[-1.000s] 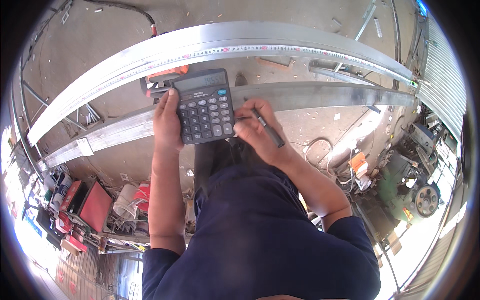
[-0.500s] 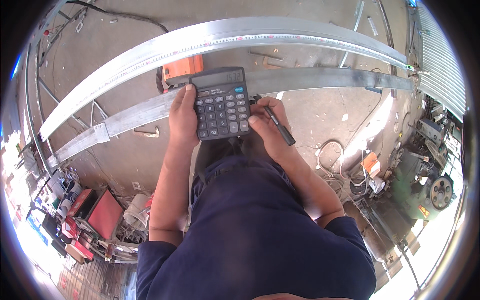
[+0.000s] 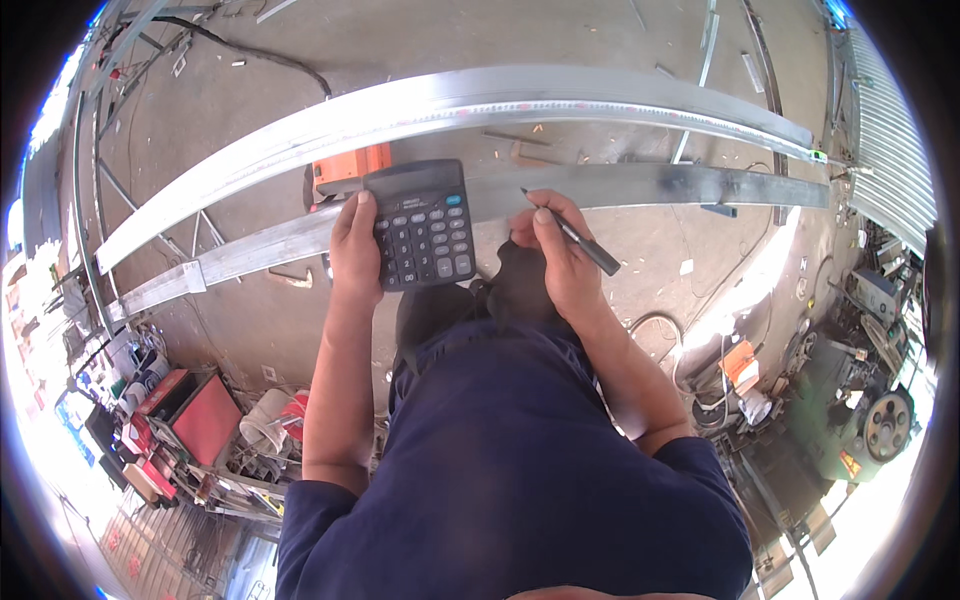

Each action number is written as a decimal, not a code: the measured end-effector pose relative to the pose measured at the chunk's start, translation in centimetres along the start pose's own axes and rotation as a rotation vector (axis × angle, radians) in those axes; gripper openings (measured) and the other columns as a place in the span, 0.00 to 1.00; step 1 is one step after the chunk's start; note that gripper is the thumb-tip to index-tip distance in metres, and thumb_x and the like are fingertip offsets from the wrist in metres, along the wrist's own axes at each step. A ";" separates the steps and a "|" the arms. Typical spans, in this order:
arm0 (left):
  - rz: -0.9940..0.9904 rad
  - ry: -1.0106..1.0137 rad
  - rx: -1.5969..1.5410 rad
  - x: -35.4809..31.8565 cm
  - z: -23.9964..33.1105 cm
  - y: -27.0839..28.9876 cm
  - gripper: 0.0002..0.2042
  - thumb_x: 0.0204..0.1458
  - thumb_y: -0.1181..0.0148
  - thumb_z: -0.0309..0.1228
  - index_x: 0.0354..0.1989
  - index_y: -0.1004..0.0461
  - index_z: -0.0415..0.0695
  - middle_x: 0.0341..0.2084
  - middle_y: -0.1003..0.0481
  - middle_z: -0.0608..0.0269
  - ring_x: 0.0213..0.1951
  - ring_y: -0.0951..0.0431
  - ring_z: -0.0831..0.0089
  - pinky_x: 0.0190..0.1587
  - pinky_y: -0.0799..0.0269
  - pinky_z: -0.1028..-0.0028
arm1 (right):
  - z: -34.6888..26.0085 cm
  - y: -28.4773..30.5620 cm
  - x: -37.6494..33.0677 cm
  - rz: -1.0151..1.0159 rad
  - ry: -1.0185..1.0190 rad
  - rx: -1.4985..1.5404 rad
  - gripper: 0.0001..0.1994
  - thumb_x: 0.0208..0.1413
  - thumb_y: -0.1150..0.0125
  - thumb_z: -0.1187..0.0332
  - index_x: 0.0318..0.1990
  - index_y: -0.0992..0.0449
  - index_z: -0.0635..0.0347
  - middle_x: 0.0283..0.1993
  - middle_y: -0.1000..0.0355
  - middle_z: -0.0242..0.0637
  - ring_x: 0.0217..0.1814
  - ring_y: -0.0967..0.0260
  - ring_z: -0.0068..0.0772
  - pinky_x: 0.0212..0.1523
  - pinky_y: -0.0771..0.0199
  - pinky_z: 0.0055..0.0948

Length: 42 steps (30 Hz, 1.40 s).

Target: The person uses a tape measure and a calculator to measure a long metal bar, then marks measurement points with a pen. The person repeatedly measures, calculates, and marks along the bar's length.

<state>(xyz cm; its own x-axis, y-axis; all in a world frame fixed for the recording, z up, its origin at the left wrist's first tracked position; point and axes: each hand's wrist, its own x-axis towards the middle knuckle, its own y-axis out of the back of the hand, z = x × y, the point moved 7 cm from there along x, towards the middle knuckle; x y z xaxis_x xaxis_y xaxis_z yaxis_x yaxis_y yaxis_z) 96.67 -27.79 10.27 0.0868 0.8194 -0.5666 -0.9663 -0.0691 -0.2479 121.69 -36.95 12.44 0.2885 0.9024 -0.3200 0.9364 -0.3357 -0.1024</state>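
My left hand (image 3: 356, 243) grips a black desk calculator (image 3: 424, 228) by its left edge, thumb on the front beside the display. To the right of the calculator, apart from it, my right hand (image 3: 562, 250) holds a black marker pen (image 3: 586, 243) between thumb and fingers, its thin tip pointing up and away from me. Beyond both hands lies a long silver metal beam (image 3: 640, 98) with a tape measure (image 3: 585, 106) stretched along it. A second, greyer metal bar (image 3: 660, 186) runs nearer, passing behind the calculator.
An orange machine (image 3: 350, 170) sits between the two bars. A red box-like cabinet (image 3: 207, 420) stands low on the left. On the right are a coiled hose (image 3: 655, 325) and a green machine with a wheel (image 3: 886, 426). A white tag (image 3: 193, 276) hangs on the nearer bar.
My right hand has drawn away from the calculator to the right, and the pen tip now points up clear of it. The calculator sits slightly lower and further left in view.
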 end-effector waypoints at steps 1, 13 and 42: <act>0.031 -0.002 0.014 0.6 -0.6 -0.7 0.18 0.73 0.53 0.38 0.57 0.27 0.33 0.42 0.19 0.58 0.39 0.18 0.76 0.41 0.20 0.75 | -0.2 1.7 0.7 0.008 -0.018 -0.004 0.16 0.74 0.45 0.61 0.58 0.25 0.64 0.40 0.21 0.36 0.42 0.24 0.24 0.47 0.23 0.26; -0.059 -0.004 0.079 6.9 -1.2 -1.3 0.24 0.72 0.55 0.35 0.71 0.38 0.33 0.52 0.21 0.53 0.48 0.17 0.69 0.51 0.20 0.71 | -1.6 9.2 10.4 -0.035 -0.001 -0.148 0.12 0.71 0.43 0.65 0.49 0.24 0.66 0.34 0.24 0.33 0.38 0.29 0.23 0.44 0.28 0.25; -0.166 0.095 0.212 16.3 -4.0 3.5 0.26 0.68 0.53 0.33 0.72 0.36 0.33 0.65 0.31 0.57 0.65 0.33 0.72 0.68 0.43 0.75 | 5.5 0.9 23.8 -0.007 0.021 -0.441 0.10 0.64 0.36 0.65 0.40 0.23 0.63 0.26 0.22 0.31 0.28 0.27 0.17 0.31 0.29 0.23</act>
<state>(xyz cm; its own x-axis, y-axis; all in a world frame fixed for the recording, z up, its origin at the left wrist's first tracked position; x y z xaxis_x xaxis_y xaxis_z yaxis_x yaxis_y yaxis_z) 95.67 -16.97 -2.95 0.2611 0.7519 -0.6053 -0.9651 0.1908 -0.1793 128.31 -17.27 -0.46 0.2816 0.9110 -0.3014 0.9328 -0.1862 0.3087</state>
